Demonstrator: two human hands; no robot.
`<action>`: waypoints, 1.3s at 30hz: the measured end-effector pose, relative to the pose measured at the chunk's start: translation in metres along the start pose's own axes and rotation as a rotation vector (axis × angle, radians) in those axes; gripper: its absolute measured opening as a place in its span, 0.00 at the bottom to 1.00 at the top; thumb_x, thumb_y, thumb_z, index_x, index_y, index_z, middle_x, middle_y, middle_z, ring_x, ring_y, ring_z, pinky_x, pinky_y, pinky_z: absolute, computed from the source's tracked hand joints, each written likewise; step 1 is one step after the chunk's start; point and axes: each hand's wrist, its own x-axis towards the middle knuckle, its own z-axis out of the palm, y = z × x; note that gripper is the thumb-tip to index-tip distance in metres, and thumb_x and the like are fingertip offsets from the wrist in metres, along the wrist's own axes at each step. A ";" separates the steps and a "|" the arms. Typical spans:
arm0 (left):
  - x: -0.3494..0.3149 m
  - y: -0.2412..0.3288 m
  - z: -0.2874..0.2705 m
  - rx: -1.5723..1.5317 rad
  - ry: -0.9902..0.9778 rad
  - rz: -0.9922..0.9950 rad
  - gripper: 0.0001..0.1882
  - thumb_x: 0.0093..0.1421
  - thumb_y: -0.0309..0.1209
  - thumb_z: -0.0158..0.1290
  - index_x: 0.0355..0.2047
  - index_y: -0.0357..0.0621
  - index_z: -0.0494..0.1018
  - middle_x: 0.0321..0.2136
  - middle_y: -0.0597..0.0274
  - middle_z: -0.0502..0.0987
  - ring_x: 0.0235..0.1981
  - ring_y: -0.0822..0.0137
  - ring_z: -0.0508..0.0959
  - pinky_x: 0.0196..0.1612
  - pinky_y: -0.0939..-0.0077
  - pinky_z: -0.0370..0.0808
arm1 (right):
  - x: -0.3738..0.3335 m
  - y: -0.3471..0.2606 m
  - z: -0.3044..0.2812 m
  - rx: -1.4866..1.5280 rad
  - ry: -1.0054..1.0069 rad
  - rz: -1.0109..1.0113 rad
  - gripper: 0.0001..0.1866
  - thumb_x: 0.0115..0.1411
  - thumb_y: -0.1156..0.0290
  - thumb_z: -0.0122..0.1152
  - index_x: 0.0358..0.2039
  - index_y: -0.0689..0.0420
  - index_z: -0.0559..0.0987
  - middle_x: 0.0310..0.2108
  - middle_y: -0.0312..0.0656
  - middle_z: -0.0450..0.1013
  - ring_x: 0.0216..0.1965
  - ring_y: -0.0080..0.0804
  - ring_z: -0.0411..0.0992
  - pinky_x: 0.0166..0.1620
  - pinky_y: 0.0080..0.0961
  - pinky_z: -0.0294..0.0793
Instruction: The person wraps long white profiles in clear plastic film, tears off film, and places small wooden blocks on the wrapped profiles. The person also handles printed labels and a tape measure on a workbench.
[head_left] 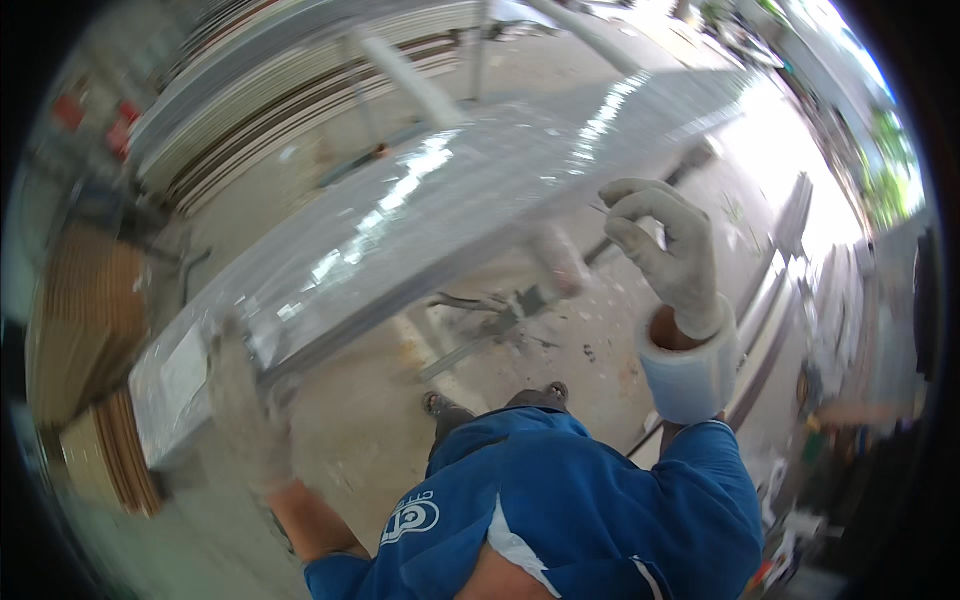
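A long bundle wrapped in shiny clear film [450, 200] lies on a stand and runs from lower left to upper right. My left hand [240, 400], in a white glove and blurred, is at the bundle's near left end and touches its wrapped edge. My right hand [670, 245], also gloved, is raised beside the bundle's right part with fingers pinched on a thin strip of clear film. A roll of clear stretch film [690, 370] sits around my right wrist like a cuff.
Stacked long panels [300, 90] lie at the back left. Brown cardboard stacks [90, 330] stand at the left. Long metal profiles [790, 260] lie on the concrete floor at the right. The stand's legs [470, 320] and my shoes [500, 400] are below the bundle.
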 end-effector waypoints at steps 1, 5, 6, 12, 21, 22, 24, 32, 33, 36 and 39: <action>0.007 0.038 0.010 -0.173 0.021 0.005 0.50 0.62 0.68 0.38 0.65 0.31 0.60 0.65 0.41 0.63 0.68 0.45 0.60 0.68 0.52 0.56 | -0.019 0.028 -0.029 0.036 0.103 0.021 0.06 0.56 0.76 0.66 0.35 0.61 0.82 0.42 0.48 0.79 0.45 0.37 0.77 0.51 0.31 0.74; 0.004 0.227 0.070 -0.699 0.010 0.401 0.43 0.65 0.57 0.44 0.65 0.29 0.59 0.64 0.43 0.64 0.67 0.48 0.62 0.68 0.56 0.56 | -0.106 0.135 -0.134 -0.149 0.254 0.009 0.07 0.60 0.67 0.62 0.34 0.57 0.82 0.38 0.43 0.79 0.36 0.39 0.78 0.42 0.33 0.77; 0.008 0.273 0.094 -0.844 -0.139 0.451 0.43 0.64 0.57 0.46 0.65 0.29 0.59 0.64 0.43 0.65 0.66 0.48 0.64 0.67 0.56 0.57 | -0.139 0.153 -0.152 -0.206 0.220 0.178 0.08 0.59 0.67 0.63 0.34 0.57 0.82 0.38 0.43 0.79 0.38 0.40 0.78 0.43 0.33 0.77; -0.033 0.463 0.239 -0.709 -0.772 0.538 0.27 0.60 0.41 0.58 0.54 0.34 0.72 0.53 0.45 0.76 0.56 0.50 0.74 0.57 0.61 0.69 | -0.344 0.211 -0.221 -0.239 0.140 0.486 0.10 0.57 0.64 0.67 0.34 0.58 0.82 0.37 0.43 0.79 0.40 0.43 0.77 0.42 0.34 0.76; -0.124 0.494 0.521 -0.127 -1.497 1.153 0.18 0.64 0.40 0.50 0.49 0.46 0.77 0.43 0.59 0.80 0.47 0.59 0.78 0.48 0.65 0.73 | -0.556 0.255 -0.354 -0.356 0.756 0.979 0.08 0.55 0.68 0.69 0.33 0.57 0.82 0.37 0.45 0.79 0.39 0.44 0.78 0.44 0.34 0.77; -0.133 0.504 0.543 -0.228 -1.517 1.232 0.17 0.64 0.39 0.49 0.50 0.49 0.77 0.41 0.63 0.80 0.45 0.65 0.78 0.46 0.67 0.74 | -0.574 0.262 -0.371 -0.333 0.792 1.092 0.07 0.56 0.69 0.68 0.33 0.58 0.82 0.37 0.45 0.79 0.40 0.42 0.78 0.45 0.32 0.76; -0.112 0.540 0.578 -0.220 -2.092 0.556 0.16 0.65 0.38 0.46 0.50 0.53 0.76 0.38 0.68 0.78 0.39 0.72 0.78 0.37 0.69 0.76 | -0.600 0.288 -0.408 -0.279 0.874 1.178 0.07 0.56 0.69 0.67 0.31 0.58 0.81 0.38 0.45 0.80 0.41 0.41 0.78 0.46 0.32 0.76; -0.102 0.878 0.777 -0.010 -1.813 -0.196 0.21 0.65 0.53 0.50 0.42 0.49 0.73 0.32 0.60 0.77 0.25 0.60 0.77 0.28 0.61 0.73 | -0.684 0.451 -0.604 -0.388 0.954 1.440 0.10 0.56 0.63 0.68 0.30 0.56 0.81 0.38 0.42 0.80 0.44 0.43 0.77 0.47 0.36 0.75; -0.111 0.929 0.797 -0.023 -1.873 -0.245 0.20 0.65 0.54 0.50 0.40 0.50 0.73 0.28 0.62 0.76 0.22 0.62 0.76 0.26 0.62 0.72 | -0.700 0.466 -0.637 -0.410 0.956 1.505 0.10 0.56 0.62 0.68 0.31 0.56 0.81 0.38 0.42 0.80 0.44 0.43 0.77 0.47 0.37 0.75; -0.129 1.076 0.834 -0.097 -1.964 -0.229 0.19 0.65 0.54 0.51 0.35 0.52 0.73 0.20 0.67 0.73 0.16 0.66 0.73 0.20 0.66 0.69 | -0.742 0.498 -0.729 -0.399 1.040 1.625 0.12 0.56 0.60 0.68 0.35 0.54 0.82 0.38 0.42 0.80 0.44 0.43 0.77 0.48 0.38 0.74; -0.142 1.244 0.857 -0.177 -1.879 -0.034 0.15 0.66 0.50 0.51 0.35 0.53 0.72 0.21 0.67 0.74 0.17 0.69 0.72 0.20 0.72 0.68 | -0.792 0.495 -0.807 -0.513 1.145 1.736 0.13 0.57 0.62 0.68 0.39 0.56 0.82 0.39 0.44 0.80 0.43 0.43 0.78 0.47 0.36 0.75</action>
